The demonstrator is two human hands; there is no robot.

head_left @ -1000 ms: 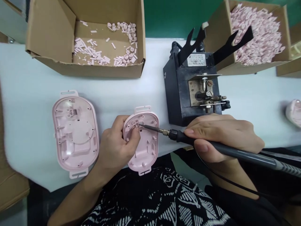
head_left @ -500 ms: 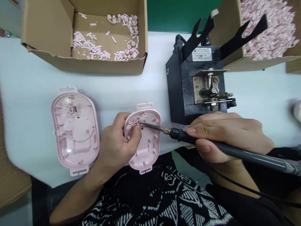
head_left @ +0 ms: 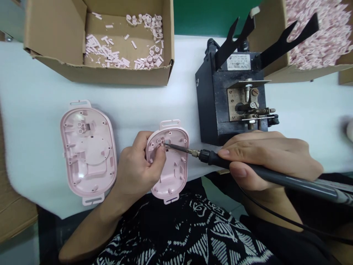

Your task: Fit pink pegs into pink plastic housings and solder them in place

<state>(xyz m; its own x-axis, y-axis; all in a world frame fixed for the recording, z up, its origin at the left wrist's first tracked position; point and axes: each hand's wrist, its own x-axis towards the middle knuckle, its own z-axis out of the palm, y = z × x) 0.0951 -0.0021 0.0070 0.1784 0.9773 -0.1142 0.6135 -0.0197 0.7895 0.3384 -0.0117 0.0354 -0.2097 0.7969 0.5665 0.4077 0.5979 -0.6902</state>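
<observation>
My left hand (head_left: 138, 167) grips a small pink oval plastic shell (head_left: 172, 165) at the near edge of the white table, thumb pressing near its upper inside. My right hand (head_left: 270, 158) is closed round the dark handle of a soldering iron (head_left: 248, 171). The iron's metal tip touches a small fitting inside the shell's top end, right beside my left thumb. A larger pink oval shell (head_left: 88, 152) lies open side up on the table, left of my left hand and untouched.
A black soldering iron stand (head_left: 231, 95) with two forked prongs stands just behind my right hand. A cardboard box (head_left: 102, 73) with several small pink parts sits at the back left. Another box (head_left: 314, 33) heaped with pink parts is at the back right.
Both hands stay in place with the iron's tip at the same spot on the small shell. Only the camera has shifted slightly.
</observation>
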